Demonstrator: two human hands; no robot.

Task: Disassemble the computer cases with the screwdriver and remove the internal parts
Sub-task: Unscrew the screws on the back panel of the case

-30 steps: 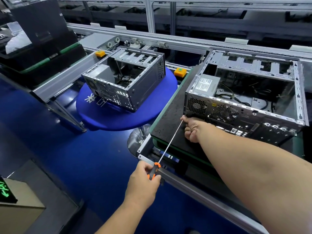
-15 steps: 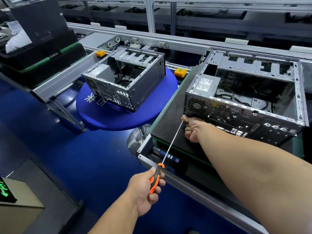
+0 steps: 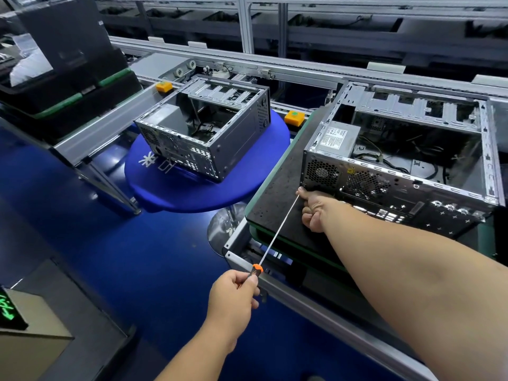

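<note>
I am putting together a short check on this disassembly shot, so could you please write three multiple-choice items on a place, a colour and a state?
1. Where does the smaller computer case stand?
A. on the round blue table
B. on the black pallet
C. on the floor

2. What colour is the collar of the screwdriver handle?
A. green
B. orange
C. white

3. What is the left hand doing?
A. resting open on the conveyor rail
B. gripping the screwdriver handle
C. lifting a power supply

Answers: 1 A, the case sits on the blue disc; 2 B, an orange band shows above the fingers; 3 B, its fingers curl round the handle.
</note>
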